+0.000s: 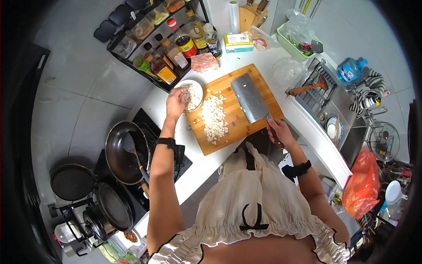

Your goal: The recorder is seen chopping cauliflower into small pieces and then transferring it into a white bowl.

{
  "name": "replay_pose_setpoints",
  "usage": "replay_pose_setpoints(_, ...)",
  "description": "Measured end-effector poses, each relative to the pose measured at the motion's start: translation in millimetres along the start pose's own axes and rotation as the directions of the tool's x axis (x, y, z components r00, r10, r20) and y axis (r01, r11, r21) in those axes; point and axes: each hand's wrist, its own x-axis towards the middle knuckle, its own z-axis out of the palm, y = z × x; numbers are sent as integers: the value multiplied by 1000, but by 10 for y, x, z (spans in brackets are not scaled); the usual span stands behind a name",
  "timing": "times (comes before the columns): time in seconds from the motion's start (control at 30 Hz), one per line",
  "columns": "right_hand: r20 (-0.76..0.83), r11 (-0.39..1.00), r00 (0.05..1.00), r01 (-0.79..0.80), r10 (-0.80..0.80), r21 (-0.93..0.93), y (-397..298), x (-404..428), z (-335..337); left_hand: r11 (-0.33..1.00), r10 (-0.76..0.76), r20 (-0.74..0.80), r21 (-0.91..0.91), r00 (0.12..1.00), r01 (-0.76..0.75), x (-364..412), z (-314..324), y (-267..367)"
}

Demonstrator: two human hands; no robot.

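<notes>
My left hand (176, 101) is at the left rim of a white bowl (201, 89) of chopped pale pieces, its fingers over the contents; whether they pinch any is hard to see. More chopped pale pieces (213, 117) lie in a long heap on the left half of a wooden cutting board (232, 89). My right hand (279, 132) grips the handle of a cleaver (250, 99), whose broad blade lies flat over the board's right half. A few small bits stick to the blade.
A block of raw meat (204, 62) and a rack of sauce bottles (180, 46) stand behind the bowl. A wok (127, 151) sits at left. At right are a green basket (290, 46), a dish rack (316, 82), the sink (354, 142) and a red plastic bag (362, 184).
</notes>
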Motion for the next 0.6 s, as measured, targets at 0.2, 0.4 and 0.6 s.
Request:
replay_pose_setpoints(0.2,0,998,1000,12,-12,-54,26,-31,-40,987,-99,352,-87,931,138,-100,-53,-63)
replay_pose_setpoints(0.4,-8,999,1000,7,-8,-41,-29,-47,-32,980,-186,432,17,882,198,-203,-61,-113)
replay_pose_setpoints(0.6,-17,999,1000,15,-16,-39,-33,-31,-1,998,-37,-54,-50,998,34,-78,-65,-111)
